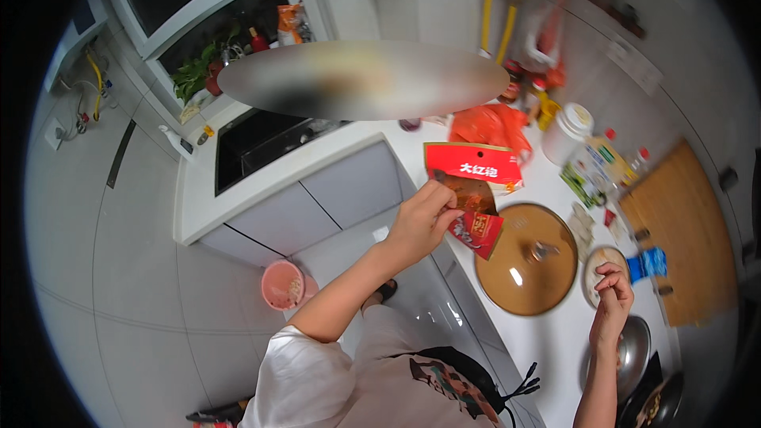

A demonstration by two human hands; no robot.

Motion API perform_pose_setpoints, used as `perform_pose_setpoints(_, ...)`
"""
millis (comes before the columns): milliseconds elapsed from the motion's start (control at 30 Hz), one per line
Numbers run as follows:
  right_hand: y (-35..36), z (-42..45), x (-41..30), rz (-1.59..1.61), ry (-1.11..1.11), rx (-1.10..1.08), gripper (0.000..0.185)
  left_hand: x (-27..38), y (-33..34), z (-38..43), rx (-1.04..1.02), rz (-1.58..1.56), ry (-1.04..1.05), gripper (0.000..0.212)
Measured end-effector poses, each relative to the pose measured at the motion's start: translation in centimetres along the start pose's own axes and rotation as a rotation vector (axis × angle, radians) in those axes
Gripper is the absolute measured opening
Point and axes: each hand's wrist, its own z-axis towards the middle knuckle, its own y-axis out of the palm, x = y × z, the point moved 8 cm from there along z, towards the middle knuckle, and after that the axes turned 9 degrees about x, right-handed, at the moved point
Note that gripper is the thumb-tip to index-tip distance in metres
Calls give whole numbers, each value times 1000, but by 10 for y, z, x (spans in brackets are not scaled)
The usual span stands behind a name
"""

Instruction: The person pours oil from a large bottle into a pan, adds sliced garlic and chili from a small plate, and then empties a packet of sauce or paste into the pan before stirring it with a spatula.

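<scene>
My left hand [425, 220] grips the edge of a red spice packet [481, 233] over the counter's front edge, just left of a wide pan lid [526, 258] of brown glass with a knob. A larger red-topped bag [472, 163] with a see-through part lies behind the hand. On the right, my right hand [612, 297] has its fingers curled, beside a small oval dish [603, 267]; whether something is between the fingers cannot be told. Below it stands a metal bowl [634, 356], partly hidden by my forearm.
A red plastic bag [490, 128], a white tub [568, 131] and bottles stand at the back. A wooden board [684, 238] leans at the right, near a blue packet [649, 264]. A black sink [261, 148] lies left; a pink bin [284, 285] stands on the floor. A blurred oval hides part of the view.
</scene>
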Motion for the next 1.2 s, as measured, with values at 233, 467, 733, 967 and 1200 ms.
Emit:
perform_pose_setpoints(233,191,61,25,-21,137,-75,22,-162,-116,52,-12,168,-154,19)
perform_pose_setpoints(467,320,98,28,-118,49,-206,7,-299,-220,114,134,452,-147,20)
perform_pose_setpoints(733,401,129,75,-57,255,-193,29,-428,-308,219,215,651,-168,23)
perform_pose_setpoints(967,449,178,100,-148,351,-95,20,-542,-359,334,221,893,-242,50)
perform_pose_setpoints(1200,498,197,130,-257,460,-49,23,-692,-420,420,42,1030,-248,39)
